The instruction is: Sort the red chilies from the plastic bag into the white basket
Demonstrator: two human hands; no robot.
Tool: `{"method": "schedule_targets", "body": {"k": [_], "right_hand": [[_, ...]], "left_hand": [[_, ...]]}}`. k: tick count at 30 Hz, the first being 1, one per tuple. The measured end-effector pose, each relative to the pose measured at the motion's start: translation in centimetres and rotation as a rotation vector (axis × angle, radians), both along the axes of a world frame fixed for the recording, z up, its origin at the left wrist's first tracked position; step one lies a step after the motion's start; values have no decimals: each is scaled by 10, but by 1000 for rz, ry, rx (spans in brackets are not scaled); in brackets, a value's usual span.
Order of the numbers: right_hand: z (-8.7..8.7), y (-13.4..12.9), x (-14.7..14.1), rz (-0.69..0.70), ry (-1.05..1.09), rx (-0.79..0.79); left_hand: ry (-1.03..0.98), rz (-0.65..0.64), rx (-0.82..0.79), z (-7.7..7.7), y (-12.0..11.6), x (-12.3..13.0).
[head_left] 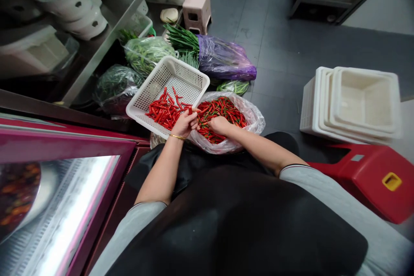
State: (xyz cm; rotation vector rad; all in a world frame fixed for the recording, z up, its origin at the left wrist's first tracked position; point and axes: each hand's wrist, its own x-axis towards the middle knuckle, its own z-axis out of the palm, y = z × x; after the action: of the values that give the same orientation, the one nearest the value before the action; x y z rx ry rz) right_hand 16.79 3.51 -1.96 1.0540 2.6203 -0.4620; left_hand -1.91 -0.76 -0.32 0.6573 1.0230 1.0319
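Observation:
My left hand (185, 124) is closed in a pinch, with red chilli peppers between its fingers. It hovers at the near right rim of a white perforated plastic basket (141, 95), which holds a heap of red chillies without visible stems (163, 110). Beside the basket, an open clear plastic bag (255, 114) is full of red chillies with green stems (226, 110). Over this bag is my right hand (220, 125), its fingers curled and pointing down at the chillies; what they grip is hidden.
Bagged greens (147, 54) and a purple bag of green stalks (226, 58) lie beyond the basket. A pink stool (196, 8) stands farther back. Stacked white bins (365, 99) and a red plastic object (381, 177) are to the right. Metal shelving (113, 30) and a lit cabinet (74, 189) flank the left.

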Motion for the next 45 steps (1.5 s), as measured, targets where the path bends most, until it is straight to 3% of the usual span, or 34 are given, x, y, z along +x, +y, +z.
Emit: {"method": "schedule_targets", "body": {"k": [4,6,12,19,23,28,31,33,36,38,42,45], "right_hand": [[9,4,11,-79,63,0],[17,4,22,-120,179,-8],[47,-11,27,-394,904,-216],[74,-31,28,-321,977,-297],[77,-39,26,-349,984,-357],[66,-52,-24,-195,848,-284],[62,-51,-45,-53,655,-244],[63,-40,-40,-34,622,-181],[61,-20,-9,-131,559,-47],[52,-13,16,-185,324,25],[21,-30,51,-98,-146,26],[7,-46,67,-63,-204,28]], "left_hand": [[-127,56,-190,-3,-13,5],[-205,66,-208,1,-18,13],[-320,18,-220,27,-26,32],[-188,-43,-158,43,-50,47],[-78,104,-135,43,-75,11],[6,452,-150,41,-120,-55],[27,520,-144,48,-142,-78],[48,506,-111,55,-147,-84],[49,450,-76,59,-136,-78],[21,366,-76,55,-115,-63],[6,97,-126,31,-57,-9],[322,2,-160,8,-24,27]]}}
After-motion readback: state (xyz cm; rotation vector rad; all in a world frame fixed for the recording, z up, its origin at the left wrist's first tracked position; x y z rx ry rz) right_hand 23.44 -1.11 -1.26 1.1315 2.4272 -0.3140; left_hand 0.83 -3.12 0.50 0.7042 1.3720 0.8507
